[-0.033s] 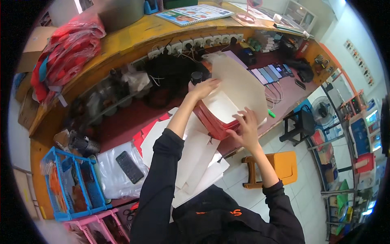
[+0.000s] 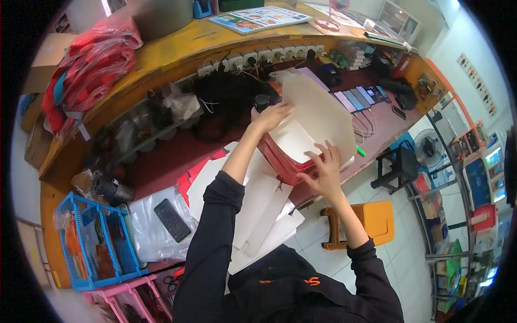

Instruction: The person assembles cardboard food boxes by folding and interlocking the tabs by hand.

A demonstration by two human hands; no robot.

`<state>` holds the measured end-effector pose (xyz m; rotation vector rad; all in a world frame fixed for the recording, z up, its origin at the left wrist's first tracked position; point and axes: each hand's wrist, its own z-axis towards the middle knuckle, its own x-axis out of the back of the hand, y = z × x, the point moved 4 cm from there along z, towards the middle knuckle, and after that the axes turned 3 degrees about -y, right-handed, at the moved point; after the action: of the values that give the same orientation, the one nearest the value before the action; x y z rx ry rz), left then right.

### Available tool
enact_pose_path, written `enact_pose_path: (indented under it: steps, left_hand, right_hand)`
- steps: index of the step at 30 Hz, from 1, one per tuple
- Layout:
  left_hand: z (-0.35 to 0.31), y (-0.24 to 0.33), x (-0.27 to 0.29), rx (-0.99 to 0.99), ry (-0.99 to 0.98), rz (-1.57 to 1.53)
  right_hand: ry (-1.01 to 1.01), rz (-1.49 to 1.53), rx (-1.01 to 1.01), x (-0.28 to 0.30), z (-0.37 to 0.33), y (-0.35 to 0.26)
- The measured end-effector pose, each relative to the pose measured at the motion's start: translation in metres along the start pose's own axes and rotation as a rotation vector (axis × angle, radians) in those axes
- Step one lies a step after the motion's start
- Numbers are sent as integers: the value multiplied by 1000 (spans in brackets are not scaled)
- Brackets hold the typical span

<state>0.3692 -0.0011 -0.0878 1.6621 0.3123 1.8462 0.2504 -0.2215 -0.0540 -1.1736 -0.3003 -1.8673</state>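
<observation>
My left hand (image 2: 272,116) grips the top left edge of a large cream card sheet (image 2: 323,110) that stands tilted over a red box (image 2: 279,157) on the dark red desk. My right hand (image 2: 323,169) lies with its fingers spread on the pale sheet inside the box, at its near right edge. Loose white card sheets (image 2: 261,215) lie spread beneath my left forearm and overhang the desk's front edge.
A black phone (image 2: 172,219) lies on a clear plastic bag at the left, next to a blue basket (image 2: 97,245) and a pink basket (image 2: 126,301). Power sockets (image 2: 258,56) and several phones (image 2: 358,99) line the back. A yellow stool (image 2: 363,220) stands on the floor.
</observation>
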Motion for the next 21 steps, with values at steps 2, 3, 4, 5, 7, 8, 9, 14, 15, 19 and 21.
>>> enact_pose_path:
  steps: [2,3,4,5,7,8,9,14,15,19,21]
  left_hand:
    - [-23,16,8,-32,357,35]
    - [-44,25,10,11,525,-7]
    - [-72,40,10,-39,764,-52]
    - [-101,47,1,-5,863,-348]
    - [-162,66,-48,441,790,-553]
    - [-184,82,-76,482,484,-285]
    - [-206,94,-104,457,277,-63]
    - [-260,72,-154,556,-190,121]
    - [-264,63,-147,626,-201,27]
    - [-285,93,-92,409,368,41]
    - [-289,120,-89,237,255,11]
  right_hand:
    - [56,20,18,-3,1,-12]
    - [62,8,16,-6,1,-16]
    - [77,27,31,-7,1,-17]
    - [58,14,36,-10,1,-17]
    - [92,43,53,-13,-2,-16]
    - [74,-16,30,-17,-6,-16]
    - [96,-45,20,-20,-11,-17]
    - [229,229,-24,-46,-57,-44]
    - [178,356,-127,-56,-68,-47]
    - [-159,1046,-547,-97,-100,-59]
    - [-432,1437,-743,-109,-105,-69]
